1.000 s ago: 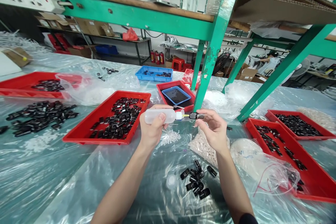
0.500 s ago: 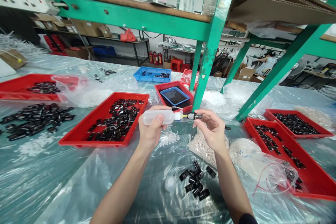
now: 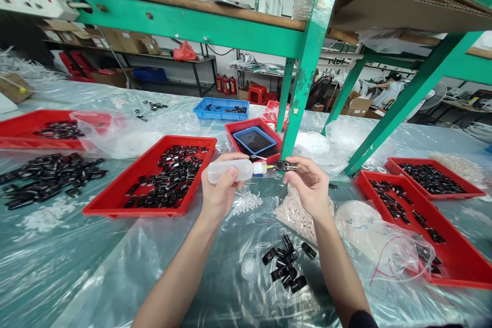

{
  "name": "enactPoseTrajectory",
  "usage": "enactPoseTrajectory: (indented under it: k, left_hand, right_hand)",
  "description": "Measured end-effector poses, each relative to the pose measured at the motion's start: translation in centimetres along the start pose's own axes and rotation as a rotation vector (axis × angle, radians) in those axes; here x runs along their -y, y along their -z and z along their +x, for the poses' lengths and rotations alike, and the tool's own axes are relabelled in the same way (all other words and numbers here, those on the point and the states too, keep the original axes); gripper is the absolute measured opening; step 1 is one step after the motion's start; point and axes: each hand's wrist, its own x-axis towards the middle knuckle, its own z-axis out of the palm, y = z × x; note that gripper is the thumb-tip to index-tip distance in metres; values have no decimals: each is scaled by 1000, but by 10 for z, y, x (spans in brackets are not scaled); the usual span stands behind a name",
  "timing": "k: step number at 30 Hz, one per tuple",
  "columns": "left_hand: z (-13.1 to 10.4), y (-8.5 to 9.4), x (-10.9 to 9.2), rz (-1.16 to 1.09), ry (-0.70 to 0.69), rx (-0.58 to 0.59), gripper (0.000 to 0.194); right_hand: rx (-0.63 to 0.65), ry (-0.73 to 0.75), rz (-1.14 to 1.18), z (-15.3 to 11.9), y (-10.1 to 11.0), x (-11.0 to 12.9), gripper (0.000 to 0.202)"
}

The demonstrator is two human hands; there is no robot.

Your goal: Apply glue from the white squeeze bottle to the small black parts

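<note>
My left hand (image 3: 220,187) is wrapped round a translucent squeeze bottle (image 3: 240,170) that lies sideways, its thin yellow-tipped nozzle pointing right. Between the fingertips of my right hand (image 3: 309,184) is a small black plastic casing (image 3: 286,165). The nozzle tip meets the casing's left end; whether it enters cannot be made out. Below my hands, several similar black casings (image 3: 286,266) lie in a loose group on the plastic-covered table. A bag of small beige parts (image 3: 295,218) rests under my right wrist, and a pile of tiny white pieces (image 3: 248,202) lies under the bottle.
A red tray (image 3: 115,192) of black parts stands left, with a heap of black parts (image 3: 46,179) beyond it. Another red tray (image 3: 461,261) is at right, beside a clear bag (image 3: 369,230). A green shelf post (image 3: 303,79) rises just behind my hands.
The black casing has turned slightly in my right fingers, so its light opening no longer faces me. The bottle stays at its end, and the view has shifted a little.
</note>
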Motion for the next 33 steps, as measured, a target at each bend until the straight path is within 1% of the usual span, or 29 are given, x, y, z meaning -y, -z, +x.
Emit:
enactPoseTrajectory:
  k: [2, 3, 6, 8, 11, 13, 14, 15, 18, 21, 24, 25, 27, 29, 31, 33]
  left_hand:
    - [-1, -2, 2, -20, -2, -10, 37]
    - [-1, -4, 2, -27, 6, -11, 37]
    - [-4, -7, 4, -37, 57, 10, 42]
    - [-5, -9, 4, -46, 80, 27, 44]
    - [-4, -9, 5, -21, 88, 39, 42]
    - [-2, -6, 5, 50, 101, 67, 43]
    - [-1, -4, 6, 104, 118, 109, 43]
    - [0, -1, 6, 165, 143, 176, 44]
    - [3, 9, 6, 365, 214, 443, 42]
    - [5, 17, 7, 535, 237, 650, 40]
    - [8, 20, 13, 610, 313, 865, 44]
    - [9, 20, 17, 622, 341, 923, 43]
    - [8, 22, 23, 642, 383, 985, 37]
    - [1, 28, 29, 660, 428, 992, 31]
    - [-13, 39, 34, 677, 485, 968, 31]
    - [-34, 56, 40, 711, 544, 908, 30]
  right_hand:
    - [-57, -47, 82, 4, -1, -1, 22]
    - [-83, -95, 151, 6, -1, -2, 25]
    - [-139, -305, 374, 12, -1, -3, 41]
    - [-168, -401, 449, 14, -1, -2, 46]
    - [-199, -427, 457, 15, -1, 0, 47]
    - [-199, -416, 443, 15, 0, 1, 47]
    - [-197, -408, 434, 15, 0, 1, 47]
    - [-197, -399, 426, 15, 1, 0, 46]
    - [-182, -391, 408, 16, 4, -4, 44]
    - [-170, -380, 363, 17, 11, -9, 45]
    - [-206, -334, 307, 17, 18, -13, 47]
    - [-216, -322, 290, 17, 19, -13, 46]
    - [-199, -309, 236, 17, 22, -13, 46]
    - [-167, -314, 182, 18, 24, -10, 46]
    - [-170, -329, 184, 19, 25, -7, 47]
    - [-200, -331, 238, 20, 25, -4, 47]
